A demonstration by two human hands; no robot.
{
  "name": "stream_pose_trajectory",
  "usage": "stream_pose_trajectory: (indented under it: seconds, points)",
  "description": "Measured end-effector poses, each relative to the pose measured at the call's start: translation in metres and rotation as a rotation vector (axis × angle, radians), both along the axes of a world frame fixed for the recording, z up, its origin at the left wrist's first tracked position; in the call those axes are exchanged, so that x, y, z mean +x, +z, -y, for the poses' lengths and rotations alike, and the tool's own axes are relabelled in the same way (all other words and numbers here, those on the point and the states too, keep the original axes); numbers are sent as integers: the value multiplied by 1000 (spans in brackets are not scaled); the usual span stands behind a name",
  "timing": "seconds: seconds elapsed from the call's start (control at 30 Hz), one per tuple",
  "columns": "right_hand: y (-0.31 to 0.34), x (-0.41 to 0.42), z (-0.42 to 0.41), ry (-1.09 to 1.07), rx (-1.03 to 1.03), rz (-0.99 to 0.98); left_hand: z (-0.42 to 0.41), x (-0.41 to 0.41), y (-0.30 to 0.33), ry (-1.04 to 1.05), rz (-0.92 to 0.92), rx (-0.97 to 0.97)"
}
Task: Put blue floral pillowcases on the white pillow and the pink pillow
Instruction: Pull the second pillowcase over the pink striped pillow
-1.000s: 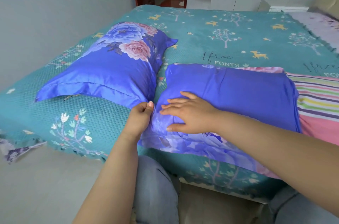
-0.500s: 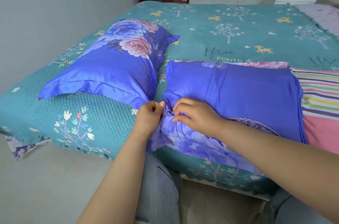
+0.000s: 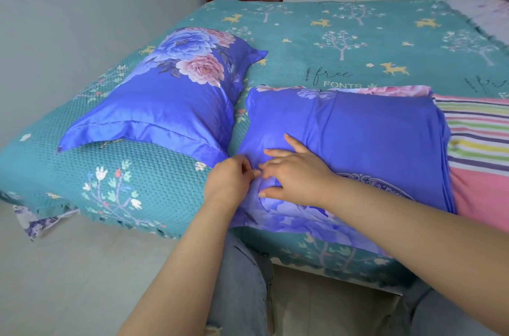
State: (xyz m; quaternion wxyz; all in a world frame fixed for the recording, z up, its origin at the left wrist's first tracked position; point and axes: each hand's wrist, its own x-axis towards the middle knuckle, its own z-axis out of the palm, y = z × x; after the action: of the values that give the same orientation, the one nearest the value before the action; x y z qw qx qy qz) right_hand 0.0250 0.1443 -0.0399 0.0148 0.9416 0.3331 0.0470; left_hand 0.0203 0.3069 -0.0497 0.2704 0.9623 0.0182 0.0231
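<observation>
Covered pillow (image 3: 165,104): I see it fully inside a blue satin pillowcase with blue and pink peonies printed at its far end; it lies plump on the teal bed, angled, its flat flange edge towards me.
Second pillowcase (image 3: 344,137): I see the same blue floral fabric, drawn partway over the pink pillow, lying flat just right of the first pillow; its near left corner is bunched and its lower edge drapes over the bed's side.
Pink pillow (image 3: 484,192): I see its right end sticking out of the case, pink with coloured stripes above.
</observation>
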Motion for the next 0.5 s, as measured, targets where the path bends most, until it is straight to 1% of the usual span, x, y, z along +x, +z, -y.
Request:
stream_pose_trajectory:
  seconds: [0.1, 0.23, 0.3, 0.4, 0.5]
  points:
    - [4, -3, 4, -13, -143, -24, 8, -1, 6, 9, 55, 120]
    - [3, 5, 6, -54, -183, -84, 2, -5, 4, 49, -6, 204]
    - [-1, 12, 4, -67, -237, -115, -1, -7, 1, 41, -46, 253]
    - [-8, 14, -2, -56, -340, -147, 1, -9, 0, 29, -42, 347]
    - [-17, 12, -2, -34, -365, -157, 4, -12, 0, 27, -23, 404]
